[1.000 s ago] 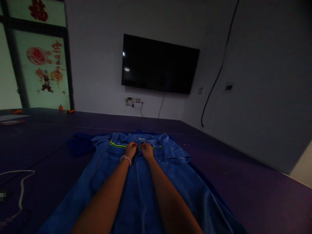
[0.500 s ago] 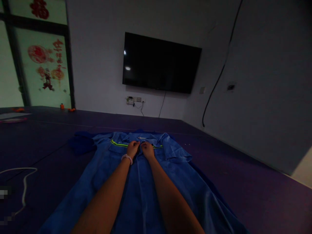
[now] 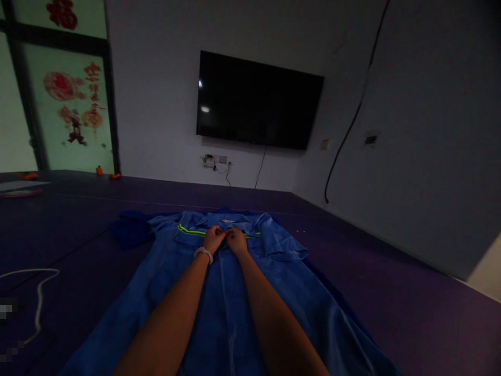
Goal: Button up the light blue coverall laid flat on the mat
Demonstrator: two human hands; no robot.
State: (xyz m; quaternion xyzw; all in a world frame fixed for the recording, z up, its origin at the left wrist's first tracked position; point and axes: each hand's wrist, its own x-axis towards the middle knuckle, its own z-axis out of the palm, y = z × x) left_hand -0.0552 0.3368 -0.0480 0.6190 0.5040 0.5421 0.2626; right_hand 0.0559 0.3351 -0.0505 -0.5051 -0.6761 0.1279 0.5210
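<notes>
A blue short-sleeved shirt (image 3: 287, 284) with a yellow-green chest stripe lies spread in front of me, its collar end farthest away. My left hand (image 3: 214, 238), with a pink band at the wrist, is closed in a pinch on the front edge near the collar. Right beside it my right hand (image 3: 237, 241) pinches the same front opening, and the fingertips of both hands meet. Whether a button is between them is too small and dark to tell. A darker blue garment (image 3: 131, 230) shows from under the shirt.
The dark purple floor (image 3: 391, 282) surrounds the garments. A white cable (image 3: 39, 303) curls at the left. A black television (image 3: 258, 102) hangs on the far wall, and a black cord (image 3: 348, 133) dangles at the right. Small orange objects (image 3: 99, 171) stand near the glass door (image 3: 70, 109).
My left fingertips have shifted slightly right, closing the small gap to my right hand. The shirt lies as before.
</notes>
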